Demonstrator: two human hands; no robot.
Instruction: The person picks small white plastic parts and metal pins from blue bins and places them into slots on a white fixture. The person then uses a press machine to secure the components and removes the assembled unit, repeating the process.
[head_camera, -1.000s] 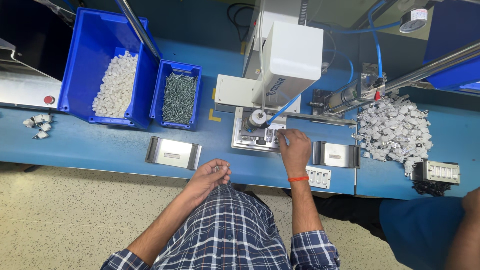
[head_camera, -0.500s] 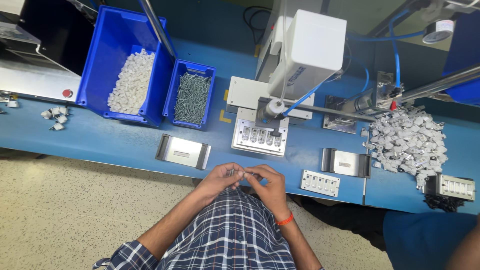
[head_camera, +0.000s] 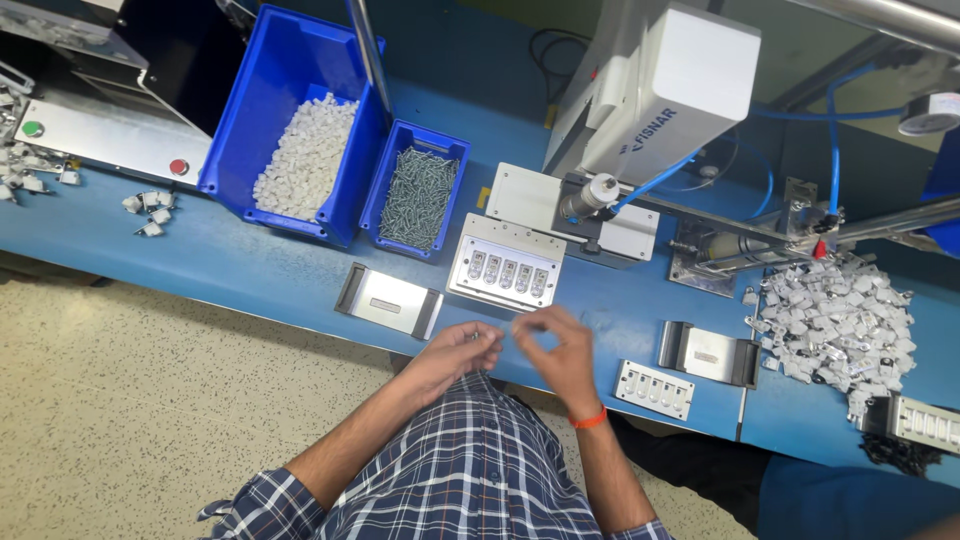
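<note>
You are holding both hands together at lower centre, left hand and right hand pinching a tiny part, too small to identify, just below the fixture tray on the blue worktop.

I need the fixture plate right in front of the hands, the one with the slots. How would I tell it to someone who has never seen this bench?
Start at the big white dispensing machine at the back of the blue workbench. Just in front of its nozzle lies a flat white rectangular fixture plate with a row of five small slots. Unlike the plain folded metal brackets beside it and the smaller slotted plate at the bench edge, it sits directly under the machine.
</note>
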